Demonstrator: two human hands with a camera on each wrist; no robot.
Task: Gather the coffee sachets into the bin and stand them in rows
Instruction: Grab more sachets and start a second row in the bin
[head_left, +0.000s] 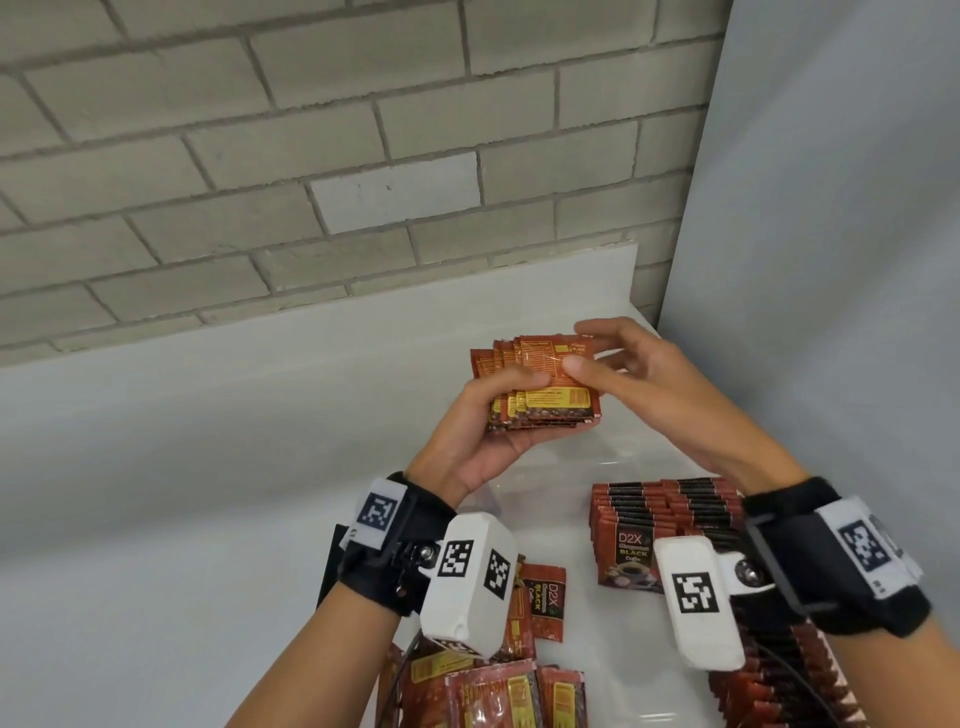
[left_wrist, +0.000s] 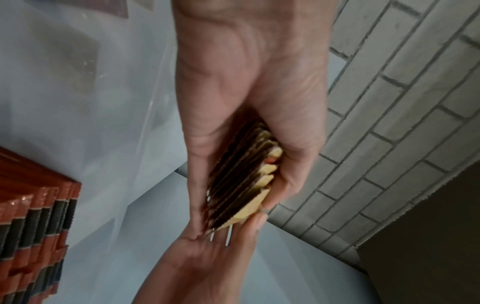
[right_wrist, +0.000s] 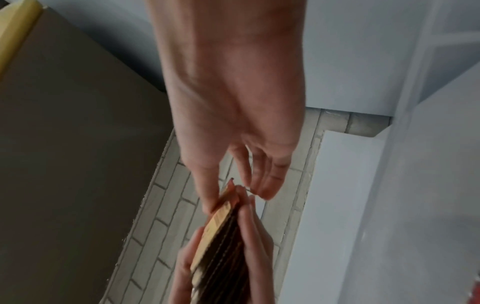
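My left hand grips a fanned stack of red and yellow coffee sachets, held up in the air above the clear bin. My right hand pinches the stack's upper right corner between thumb and fingers. In the left wrist view the sachets show edge-on in my left hand, with the right hand below them. The right wrist view shows my right hand pinching the sachets. Two rows of sachets stand upright in the bin.
Loose sachets lie on the white table near its front edge, one more beside my left wrist. A grey brick wall stands behind the table and a pale panel on the right.
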